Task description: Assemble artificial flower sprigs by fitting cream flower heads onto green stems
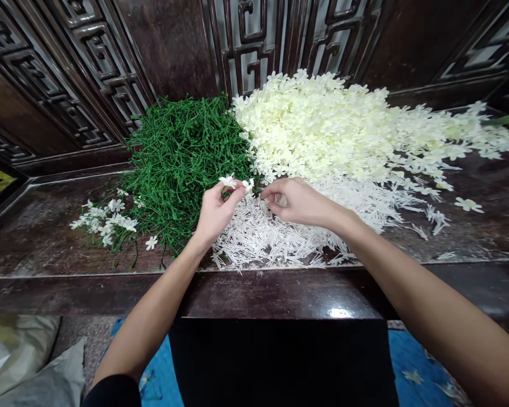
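Nearest to me was my black clothing (280,362), just below the near edge of the dark wooden bench (288,294). My left hand (216,213) was pinched — thumb against finger — on a small white blossom (248,185), and a white flower (228,181) showed above the same hand, held lightly, I suppose, because petals bend easily. My right hand (294,200) was curled near it, not touching; whether its fingertips had closed on something, I could not tell. Green stems (190,141) lay to the left, cream petals (322,124) far right, thin white pieces (271,243) nearer — separate heaps, probably for easy reaching. At the left lay a flower cluster (106,220), perhaps put aside against mixing.
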Demonstrator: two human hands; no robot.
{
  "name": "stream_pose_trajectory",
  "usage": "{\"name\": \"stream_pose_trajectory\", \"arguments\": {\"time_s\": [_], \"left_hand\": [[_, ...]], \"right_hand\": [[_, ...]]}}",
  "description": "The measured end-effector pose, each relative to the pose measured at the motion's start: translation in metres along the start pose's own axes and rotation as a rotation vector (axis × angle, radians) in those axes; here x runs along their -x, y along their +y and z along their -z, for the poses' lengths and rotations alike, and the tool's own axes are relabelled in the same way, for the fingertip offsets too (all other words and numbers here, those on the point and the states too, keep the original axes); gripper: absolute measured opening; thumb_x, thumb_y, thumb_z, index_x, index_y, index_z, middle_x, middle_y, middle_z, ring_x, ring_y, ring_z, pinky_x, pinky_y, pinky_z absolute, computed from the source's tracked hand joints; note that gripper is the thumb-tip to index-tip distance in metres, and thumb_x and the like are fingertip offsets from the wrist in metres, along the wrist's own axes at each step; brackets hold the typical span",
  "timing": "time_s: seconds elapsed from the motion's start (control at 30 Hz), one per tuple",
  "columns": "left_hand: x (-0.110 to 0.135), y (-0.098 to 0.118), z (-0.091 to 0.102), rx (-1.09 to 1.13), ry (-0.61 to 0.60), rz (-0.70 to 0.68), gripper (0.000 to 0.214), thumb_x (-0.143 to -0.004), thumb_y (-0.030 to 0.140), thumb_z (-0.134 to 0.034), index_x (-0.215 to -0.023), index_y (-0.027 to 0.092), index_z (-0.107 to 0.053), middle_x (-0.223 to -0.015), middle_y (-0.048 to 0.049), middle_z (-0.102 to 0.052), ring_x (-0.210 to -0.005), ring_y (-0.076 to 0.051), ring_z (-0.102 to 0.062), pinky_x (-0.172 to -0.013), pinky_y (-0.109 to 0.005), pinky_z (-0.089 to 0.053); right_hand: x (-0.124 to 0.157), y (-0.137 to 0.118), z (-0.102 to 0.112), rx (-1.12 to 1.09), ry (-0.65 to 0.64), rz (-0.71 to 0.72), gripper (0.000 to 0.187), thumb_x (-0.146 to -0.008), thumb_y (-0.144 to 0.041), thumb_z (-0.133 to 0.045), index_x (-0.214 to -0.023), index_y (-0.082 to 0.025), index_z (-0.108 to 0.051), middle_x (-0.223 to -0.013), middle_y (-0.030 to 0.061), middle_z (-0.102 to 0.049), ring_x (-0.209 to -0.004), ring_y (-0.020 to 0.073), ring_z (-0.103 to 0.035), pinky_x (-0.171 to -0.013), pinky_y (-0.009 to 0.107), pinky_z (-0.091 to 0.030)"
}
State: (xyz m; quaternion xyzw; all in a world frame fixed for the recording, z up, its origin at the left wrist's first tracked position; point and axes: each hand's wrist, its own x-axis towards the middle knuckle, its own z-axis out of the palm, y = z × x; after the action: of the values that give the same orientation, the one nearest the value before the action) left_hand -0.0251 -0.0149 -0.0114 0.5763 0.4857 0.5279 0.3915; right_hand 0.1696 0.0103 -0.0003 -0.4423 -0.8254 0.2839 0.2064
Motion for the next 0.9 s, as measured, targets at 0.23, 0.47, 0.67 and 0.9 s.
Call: {"name": "stream_pose_trajectory", "arguments": {"time_s": [0.23, 0.47, 0.67, 0.9], "left_hand": [[-0.001, 0.001, -0.001, 0.082, -0.054, 0.067, 0.010, -0.080, 0.025, -0.066, -0.088, 0.018, -0.064, -0.070, -0.0032, -0.065, -0.060, -0.011, -0.054, -0.056, -0.025, -0.042], [-0.001, -0.001, 0.000, 0.063, -0.077, 0.058, 0.013, -0.080, 0.022, -0.065, -0.090, 0.016, -0.069, -0.067, -0.0014, -0.060, -0.057, -0.010, -0.048, -0.052, -0.024, -0.035], [0.000, 0.000, 0.000, 0.111, -0.084, 0.073, 0.016, -0.077, 0.019, -0.067, -0.093, 0.019, -0.068, -0.058, 0.0042, -0.045, -0.052, -0.009, -0.039, -0.050, -0.025, -0.029], [0.000, 0.000, 0.001, 0.100, -0.140, 0.029, 0.011, -0.078, 0.022, -0.064, -0.079, 0.019, -0.075, -0.056, 0.0018, -0.048, -0.052, -0.010, -0.039, -0.049, -0.027, -0.029]], "right_hand": [[0.000, 0.000, 0.013, -0.138, 0.055, -0.003, 0.009, -0.082, -0.025, -0.066, -0.078, -0.023, -0.074, -0.096, 0.0071, -0.076, -0.092, 0.0269, -0.070, -0.085, 0.054, -0.055], [0.002, -0.003, 0.020, -0.365, 0.183, -0.059, 0.019, -0.072, -0.037, -0.080, -0.071, -0.020, -0.073, -0.084, 0.0090, -0.076, -0.080, 0.0262, -0.072, -0.081, 0.051, -0.058], [0.004, -0.008, 0.025, -0.624, 0.212, -0.104, 0.023, -0.071, -0.030, -0.083, -0.081, -0.017, -0.067, -0.081, 0.0098, -0.074, -0.075, 0.0238, -0.072, -0.076, 0.047, -0.060], [0.002, -0.006, 0.020, -0.590, 0.183, -0.083, 0.020, -0.069, -0.030, -0.084, -0.083, -0.019, -0.075, -0.088, 0.0063, -0.075, -0.081, 0.0241, -0.073, -0.084, 0.049, -0.060]]}}
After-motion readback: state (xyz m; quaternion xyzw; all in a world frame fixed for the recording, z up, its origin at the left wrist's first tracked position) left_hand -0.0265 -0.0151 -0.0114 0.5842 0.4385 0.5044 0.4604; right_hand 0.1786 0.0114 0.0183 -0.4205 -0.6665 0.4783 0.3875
